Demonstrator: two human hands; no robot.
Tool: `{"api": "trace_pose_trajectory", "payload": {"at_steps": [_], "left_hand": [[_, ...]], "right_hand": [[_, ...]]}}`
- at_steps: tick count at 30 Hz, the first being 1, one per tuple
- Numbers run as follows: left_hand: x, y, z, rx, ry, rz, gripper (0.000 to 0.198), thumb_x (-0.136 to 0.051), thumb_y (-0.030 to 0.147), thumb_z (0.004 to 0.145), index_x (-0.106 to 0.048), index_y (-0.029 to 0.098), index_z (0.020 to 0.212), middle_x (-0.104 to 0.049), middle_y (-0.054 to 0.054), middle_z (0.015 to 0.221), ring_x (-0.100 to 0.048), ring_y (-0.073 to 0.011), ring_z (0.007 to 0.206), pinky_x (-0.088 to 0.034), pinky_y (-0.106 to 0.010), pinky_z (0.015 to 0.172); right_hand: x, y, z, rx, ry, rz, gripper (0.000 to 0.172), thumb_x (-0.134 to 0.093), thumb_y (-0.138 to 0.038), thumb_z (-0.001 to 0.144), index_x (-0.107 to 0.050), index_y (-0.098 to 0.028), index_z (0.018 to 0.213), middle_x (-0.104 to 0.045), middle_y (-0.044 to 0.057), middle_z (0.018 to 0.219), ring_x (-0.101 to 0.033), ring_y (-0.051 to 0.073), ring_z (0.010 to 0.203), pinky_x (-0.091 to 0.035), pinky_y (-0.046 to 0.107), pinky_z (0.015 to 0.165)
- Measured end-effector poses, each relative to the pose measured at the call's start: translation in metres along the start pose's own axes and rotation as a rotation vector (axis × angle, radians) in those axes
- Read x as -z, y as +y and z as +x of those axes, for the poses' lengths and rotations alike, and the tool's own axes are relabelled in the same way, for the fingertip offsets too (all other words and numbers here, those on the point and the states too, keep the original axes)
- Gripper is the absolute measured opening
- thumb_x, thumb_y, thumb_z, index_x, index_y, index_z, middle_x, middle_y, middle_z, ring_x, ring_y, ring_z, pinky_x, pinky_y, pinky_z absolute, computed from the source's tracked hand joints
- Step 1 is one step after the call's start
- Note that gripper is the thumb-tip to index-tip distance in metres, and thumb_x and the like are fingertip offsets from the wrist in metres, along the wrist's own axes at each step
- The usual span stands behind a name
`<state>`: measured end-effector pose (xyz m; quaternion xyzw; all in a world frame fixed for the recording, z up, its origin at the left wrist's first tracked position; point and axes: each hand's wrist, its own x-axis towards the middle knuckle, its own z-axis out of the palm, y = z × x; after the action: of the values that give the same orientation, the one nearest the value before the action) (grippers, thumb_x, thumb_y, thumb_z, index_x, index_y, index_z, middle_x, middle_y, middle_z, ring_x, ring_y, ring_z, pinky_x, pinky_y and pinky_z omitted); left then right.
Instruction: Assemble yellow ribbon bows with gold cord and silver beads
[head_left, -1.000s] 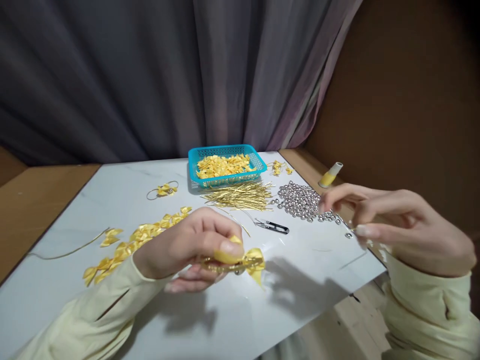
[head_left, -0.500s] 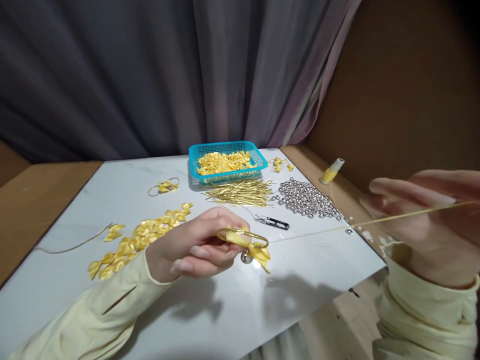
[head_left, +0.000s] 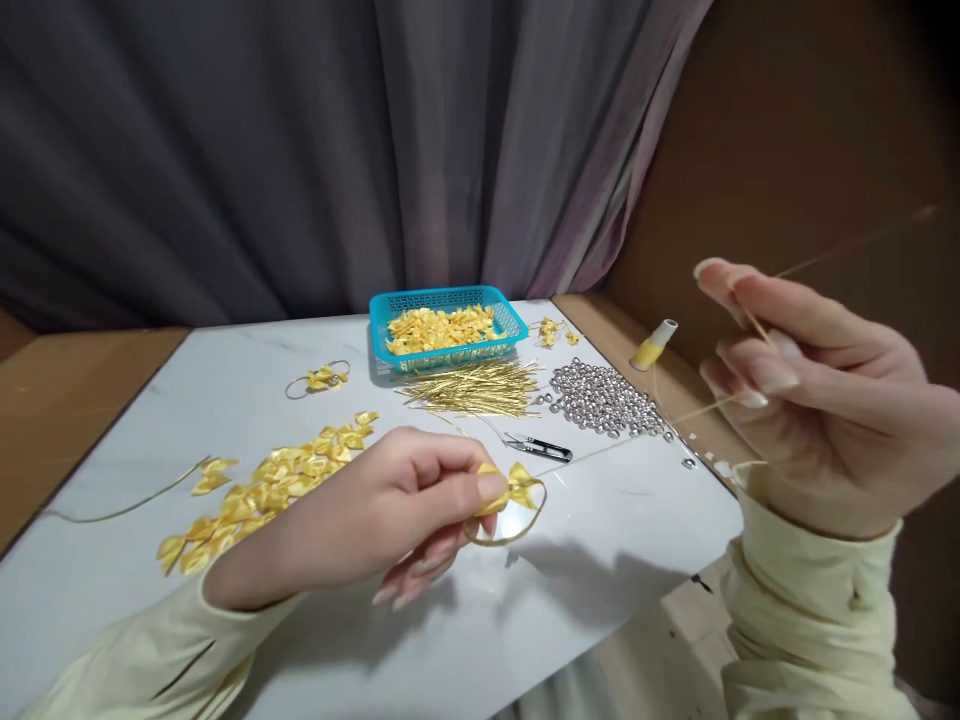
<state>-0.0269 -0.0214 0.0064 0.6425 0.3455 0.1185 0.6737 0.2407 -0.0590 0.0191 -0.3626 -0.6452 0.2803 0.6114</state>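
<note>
My left hand point(head_left: 427, 500) pinches a yellow ribbon bow point(head_left: 523, 486) fixed to a loop of gold cord point(head_left: 517, 538), held above the table. From the bow a thin yellow thread point(head_left: 600, 452) runs taut up to the right. That thread passes through the fingers of my right hand point(head_left: 810, 390), which is raised at the right and closed on it. The bow's left part is hidden under my left thumb. A thread spool point(head_left: 652, 345) stands at the table's right side, a strand trailing from it.
Loose yellow bows point(head_left: 262, 490) lie at the left. Behind are a blue basket point(head_left: 382, 350) of bows, gold cords point(head_left: 480, 388), silver bells point(head_left: 604, 395) and black thread snips point(head_left: 544, 446). A finished-looking bow loop point(head_left: 322, 378) rests at back left. A grey curtain point(head_left: 300, 150) hangs behind.
My left hand has turned over, so the loop now hangs below the bow and the silver bell is out of sight. My right hand has moved left and up, its fingers closing on the thread.
</note>
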Motion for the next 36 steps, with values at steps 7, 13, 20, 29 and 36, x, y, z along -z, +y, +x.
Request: {"api": "trace_pose_trajectory", "payload": {"at_steps": [7, 13, 20, 29, 36], "left_hand": [[-0.008, -0.002, -0.01, -0.356, 0.211, 0.626, 0.032, -0.041, 0.029, 0.095, -0.054, 0.019, 0.067, -0.046, 0.009, 0.041, -0.045, -0.0043, 0.035, -0.039, -0.014, 0.042], [-0.012, -0.009, -0.008, -0.538, 0.338, 0.967, 0.022, -0.04, 0.02, 0.093, -0.054, 0.02, 0.077, -0.055, 0.007, 0.057, -0.05, -0.0066, 0.046, -0.039, -0.018, 0.047], [-0.012, -0.013, 0.003, -0.637, 0.433, 1.075, 0.021, -0.037, 0.017, 0.094, -0.048, 0.02, 0.076, -0.052, 0.006, 0.06, -0.05, -0.0072, 0.047, -0.038, -0.02, 0.049], [-0.003, -0.017, 0.005, -0.66, 0.515, 1.134, 0.019, -0.042, 0.015, 0.093, -0.047, 0.018, 0.075, -0.042, 0.008, 0.058, -0.042, -0.0056, 0.046, -0.032, -0.02, 0.048], [0.003, -0.018, 0.008, -0.656, 0.587, 1.193, 0.021, -0.04, 0.017, 0.094, -0.044, 0.018, 0.073, -0.037, 0.008, 0.057, -0.039, -0.0064, 0.045, -0.03, -0.023, 0.048]], "right_hand": [[-0.016, -0.009, -0.008, 0.06, -0.126, 0.269, 0.019, -0.061, -0.011, 0.087, -0.073, -0.018, 0.1, -0.074, 0.005, 0.078, -0.057, 0.005, 0.036, -0.044, 0.016, 0.032], [-0.056, -0.046, -0.024, -0.136, -0.04, 0.19, 0.022, -0.071, -0.023, 0.079, -0.072, -0.03, 0.099, -0.073, 0.0, 0.069, -0.069, 0.016, 0.058, -0.056, 0.022, 0.048], [-0.072, -0.056, -0.042, -0.142, 0.019, 0.246, 0.018, -0.075, -0.026, 0.074, -0.072, -0.03, 0.091, -0.074, 0.003, 0.077, -0.071, 0.021, 0.065, -0.059, 0.03, 0.06], [-0.051, 0.011, -0.072, -0.572, 0.036, 0.619, 0.007, -0.063, -0.016, 0.085, -0.068, -0.02, 0.089, -0.064, -0.001, 0.064, -0.051, 0.001, 0.037, -0.034, 0.013, 0.039], [-0.047, 0.044, -0.085, -0.71, -0.169, 0.911, 0.008, -0.067, -0.018, 0.08, -0.068, -0.015, 0.087, -0.061, -0.001, 0.054, -0.05, 0.004, 0.04, -0.039, 0.014, 0.043]]}}
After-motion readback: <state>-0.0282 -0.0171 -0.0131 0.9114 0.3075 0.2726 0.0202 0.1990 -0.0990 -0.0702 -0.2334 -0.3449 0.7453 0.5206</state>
